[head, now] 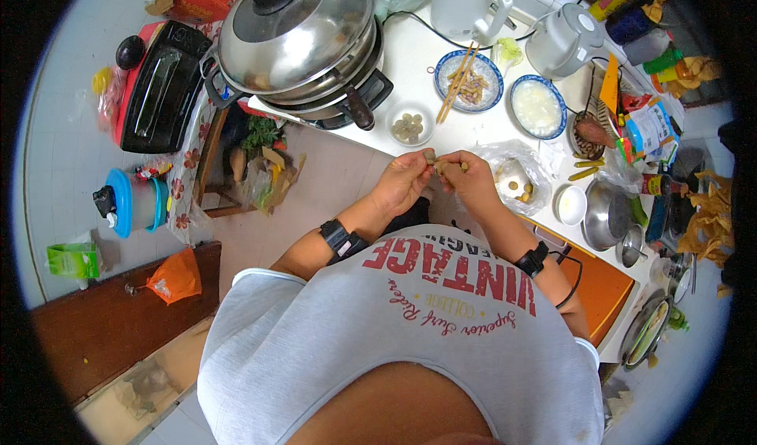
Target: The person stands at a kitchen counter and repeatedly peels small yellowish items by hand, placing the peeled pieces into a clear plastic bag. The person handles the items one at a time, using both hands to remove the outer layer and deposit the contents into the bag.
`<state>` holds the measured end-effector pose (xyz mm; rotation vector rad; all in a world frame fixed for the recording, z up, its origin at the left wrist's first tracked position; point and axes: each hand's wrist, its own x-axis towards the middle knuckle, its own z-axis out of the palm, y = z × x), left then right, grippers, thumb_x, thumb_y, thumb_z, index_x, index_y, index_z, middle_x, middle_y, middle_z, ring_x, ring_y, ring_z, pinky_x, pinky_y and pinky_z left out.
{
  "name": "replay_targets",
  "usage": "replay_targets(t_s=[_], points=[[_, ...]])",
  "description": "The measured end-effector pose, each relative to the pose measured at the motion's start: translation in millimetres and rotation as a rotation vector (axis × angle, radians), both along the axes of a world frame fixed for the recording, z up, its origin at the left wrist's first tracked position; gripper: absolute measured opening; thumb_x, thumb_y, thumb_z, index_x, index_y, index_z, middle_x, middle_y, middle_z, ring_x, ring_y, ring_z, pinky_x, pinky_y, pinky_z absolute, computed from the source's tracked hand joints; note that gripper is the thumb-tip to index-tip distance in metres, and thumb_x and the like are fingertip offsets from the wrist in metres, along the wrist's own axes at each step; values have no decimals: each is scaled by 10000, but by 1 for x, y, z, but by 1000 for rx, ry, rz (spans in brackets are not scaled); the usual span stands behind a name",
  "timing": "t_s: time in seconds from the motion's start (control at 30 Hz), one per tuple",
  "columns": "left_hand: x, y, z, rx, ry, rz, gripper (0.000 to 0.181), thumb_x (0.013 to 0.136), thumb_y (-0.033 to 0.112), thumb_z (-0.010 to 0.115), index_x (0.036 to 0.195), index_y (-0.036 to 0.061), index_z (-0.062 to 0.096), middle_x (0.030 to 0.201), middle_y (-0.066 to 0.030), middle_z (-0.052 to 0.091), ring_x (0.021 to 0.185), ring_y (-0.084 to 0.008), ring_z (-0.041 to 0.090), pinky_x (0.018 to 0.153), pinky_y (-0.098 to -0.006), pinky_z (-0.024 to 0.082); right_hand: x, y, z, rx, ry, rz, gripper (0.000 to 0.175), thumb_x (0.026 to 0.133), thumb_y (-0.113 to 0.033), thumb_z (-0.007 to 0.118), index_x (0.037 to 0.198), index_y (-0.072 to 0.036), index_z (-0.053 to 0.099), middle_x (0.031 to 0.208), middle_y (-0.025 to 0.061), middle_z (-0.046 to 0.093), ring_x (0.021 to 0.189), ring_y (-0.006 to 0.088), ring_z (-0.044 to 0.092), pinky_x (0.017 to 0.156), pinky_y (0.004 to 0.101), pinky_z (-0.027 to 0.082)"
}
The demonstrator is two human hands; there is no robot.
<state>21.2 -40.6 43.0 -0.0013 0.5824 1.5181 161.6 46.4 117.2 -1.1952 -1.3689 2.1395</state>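
Note:
My left hand (400,186) pinches a small round brown fruit (429,154), which looks like a longan, between thumb and fingertips. Close against it, my right hand (471,180) grips a yellowish piece of peel (440,166); its fingertips almost meet the left ones. Both hands are in front of the counter's edge. Just beyond them, a small translucent bowl (391,130) contains several peeled, pale longans (408,126). To the right of my right hand, a clear plastic bag (537,160) lies open with a few brown longans (524,193) in it.
A large lidded steel pan (307,36) stands at the back left. Chopsticks (458,84) rest across a blue-rimmed plate (440,90), beside another plate with white food (535,106). Two white jugs (458,7) stand behind. A small white bowl (571,206) and a steel bowl (606,214) are at right.

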Motion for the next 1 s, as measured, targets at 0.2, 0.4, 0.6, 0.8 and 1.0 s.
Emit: replay_targets(t_s=[0.2, 0.4, 0.6, 0.8, 1.0], points=[[-9, -2, -6, -21, 75, 72, 243, 918, 120, 558, 1137, 20, 583, 1007, -42, 623, 846, -104, 588, 788, -202, 496, -23, 1, -21, 262, -136, 54, 245, 785, -157, 668, 935, 31, 627, 786, 94, 653, 694, 137, 606, 638, 270, 498], [-15, -3, -4, -47, 56, 65, 251, 919, 106, 555, 1154, 23, 579, 1073, -44, 614, 880, -96, 579, 803, -202, 491, -33, 3, -37, 400, -200, 46, 311, 736, -235, 696, 911, 16, 642, 813, 131, 670, 724, 188, 636, 674, 298, 502], [-19, -2, -7, -104, 100, 92, 233, 927, 109, 544, 1139, 20, 581, 1056, -40, 619, 874, -88, 584, 803, -195, 496, -41, 4, -40, 406, -199, 22, 292, 735, -245, 694, 861, 12, 636, 777, 128, 663, 708, 200, 634, 658, 306, 498], [-15, 5, -8, -103, 112, 138, 171, 946, 137, 516, 1057, 35, 596, 995, -39, 627, 822, -75, 582, 735, -177, 493, -49, 4, -52, 378, -227, -22, 295, 743, -262, 680, 849, 9, 629, 774, 143, 656, 700, 212, 629, 658, 318, 493], [-14, 12, -16, -162, 116, 152, 165, 954, 175, 508, 1001, 37, 585, 920, -16, 612, 778, -74, 566, 710, -185, 482, -56, 8, -68, 377, -278, -21, 306, 747, -269, 663, 853, 15, 623, 787, 170, 651, 741, 267, 637, 686, 347, 492]])
